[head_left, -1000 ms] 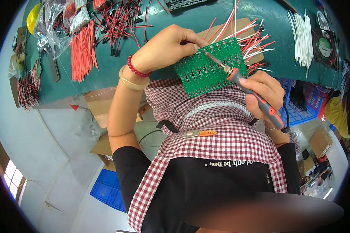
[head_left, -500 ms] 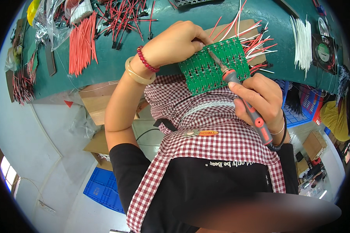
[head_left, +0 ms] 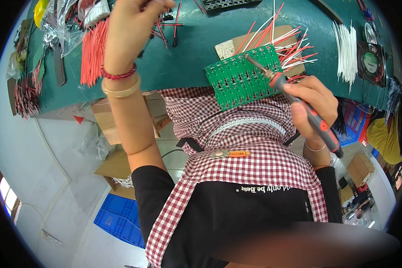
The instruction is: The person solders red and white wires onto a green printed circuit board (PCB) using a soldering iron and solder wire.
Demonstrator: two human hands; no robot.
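A soldering iron (head_left: 311, 117) with a grey and red handle is gripped in my right hand (head_left: 315, 100). Its metal tip lies over the upper part of a green circuit board panel (head_left: 236, 85), whose rows carry many small parts. Red and white wires (head_left: 272, 35) fan out behind the panel over a piece of brown cardboard (head_left: 227, 48). My left hand (head_left: 131, 35) is raised at the top left, above a pile of red and black wires with black connectors (head_left: 176, 24). Its fingertips are blurred and partly cut off by the top edge, so what they hold is not visible.
A bundle of red wires (head_left: 94, 56) lies left of my left hand, beside clear plastic bags (head_left: 60, 27). White wires (head_left: 345, 51) and a small black fan (head_left: 371, 62) are at the right of the green table (head_left: 183, 67). A black perforated tray (head_left: 225, 3) sits at the back.
My left hand has left the board's upper edge and moved up and left to the wire pile. My right hand has drawn the soldering iron slightly right.
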